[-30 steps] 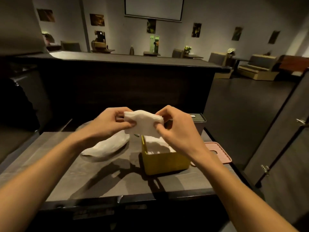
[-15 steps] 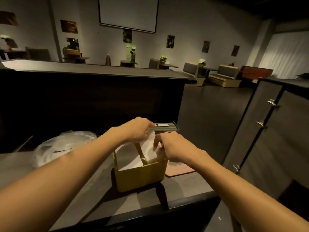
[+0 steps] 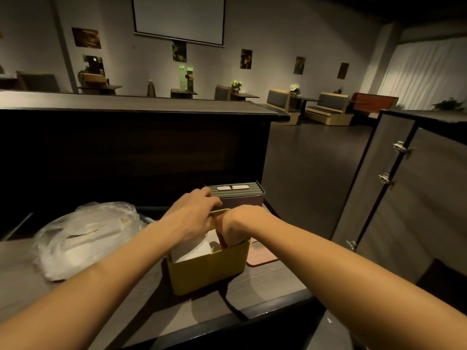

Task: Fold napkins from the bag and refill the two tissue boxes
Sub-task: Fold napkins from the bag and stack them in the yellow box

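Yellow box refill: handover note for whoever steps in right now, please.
Left hand: over the yellow box, fingers on its far rim; grip unclear.
Right hand: fingers down inside the box, hidden, likely pressing napkins in.
Bag of napkins lies left of the box. Pink lid lies flat to its right. Second box stands behind, lid on.
Done: yellow box partly filled.
Left: finish filling it, fit the pink lid, check whether the second box needs filling.
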A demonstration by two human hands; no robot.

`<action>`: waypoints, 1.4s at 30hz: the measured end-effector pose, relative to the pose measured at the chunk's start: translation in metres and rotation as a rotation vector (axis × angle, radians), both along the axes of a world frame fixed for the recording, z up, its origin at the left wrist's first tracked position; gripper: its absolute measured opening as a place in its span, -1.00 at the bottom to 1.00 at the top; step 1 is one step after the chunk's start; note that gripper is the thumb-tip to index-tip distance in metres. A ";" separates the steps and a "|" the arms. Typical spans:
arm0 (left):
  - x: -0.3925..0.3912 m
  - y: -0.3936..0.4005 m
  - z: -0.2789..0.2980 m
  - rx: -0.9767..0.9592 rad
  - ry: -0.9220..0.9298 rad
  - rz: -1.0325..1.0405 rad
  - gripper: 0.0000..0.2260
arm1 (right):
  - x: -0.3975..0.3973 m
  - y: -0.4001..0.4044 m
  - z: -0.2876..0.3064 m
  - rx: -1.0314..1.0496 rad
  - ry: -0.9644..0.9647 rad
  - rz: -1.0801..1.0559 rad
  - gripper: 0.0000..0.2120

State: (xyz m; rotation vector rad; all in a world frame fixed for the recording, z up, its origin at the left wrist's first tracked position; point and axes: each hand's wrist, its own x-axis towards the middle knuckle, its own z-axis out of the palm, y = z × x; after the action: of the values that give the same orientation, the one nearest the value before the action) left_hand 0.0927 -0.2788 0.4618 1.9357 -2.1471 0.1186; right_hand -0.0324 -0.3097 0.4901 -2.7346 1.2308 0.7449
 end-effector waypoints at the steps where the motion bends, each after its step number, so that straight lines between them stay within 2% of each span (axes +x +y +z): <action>1: 0.003 0.001 -0.007 -0.010 0.026 0.027 -0.60 | 0.003 0.001 0.001 -0.002 0.032 -0.003 -0.72; 4: 0.009 0.005 -0.024 0.036 0.060 0.068 -0.61 | 0.007 0.009 0.006 -0.044 0.069 0.020 -0.61; 8: 0.010 0.006 -0.029 0.052 0.023 0.030 -0.67 | 0.008 0.016 0.007 -0.101 -0.005 0.056 -0.47; 14: 0.009 0.009 -0.024 0.085 0.143 0.039 -0.64 | 0.009 0.013 0.002 -0.092 -0.007 0.034 -0.52; 16: 0.012 0.011 -0.017 0.086 0.243 0.031 -0.66 | 0.005 0.014 0.013 -0.128 -0.074 0.017 -0.57; 19: 0.025 0.018 0.002 0.074 0.329 0.028 -0.73 | 0.006 0.020 0.038 -0.239 -0.240 0.044 -0.77; 23: 0.055 0.042 0.032 0.049 0.259 0.075 -0.79 | 0.036 0.029 0.067 -0.357 -0.463 0.076 -0.87; 26: 0.098 0.071 0.043 0.042 0.235 0.187 -0.83 | 0.083 0.044 0.068 -0.290 -0.600 0.148 -0.88; 29: 0.143 0.103 0.043 0.008 0.228 0.300 -0.83 | 0.129 0.062 0.050 -0.259 -0.634 0.204 -0.85; 33: 0.185 0.136 0.019 0.101 0.204 0.391 -0.75 | 0.174 0.077 0.015 -0.140 -0.576 0.253 -0.80; 36: 0.200 0.138 -0.010 0.168 0.204 0.378 -0.68 | 0.195 0.078 -0.011 -0.102 -0.418 0.250 -0.73; 40: 0.202 0.129 -0.036 0.173 0.142 0.310 -0.35 | 0.196 0.067 -0.031 -0.128 -0.353 0.223 -0.67; 42: 0.200 0.125 -0.046 0.196 0.120 0.286 -0.14 | 0.190 0.063 -0.039 -0.074 -0.355 0.194 -0.40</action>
State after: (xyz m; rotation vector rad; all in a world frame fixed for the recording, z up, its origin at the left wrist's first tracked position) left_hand 0.2931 -0.1533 0.4154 2.2890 -1.8562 -0.1597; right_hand 0.1574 -0.2471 0.4507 -2.9049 0.9463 0.2083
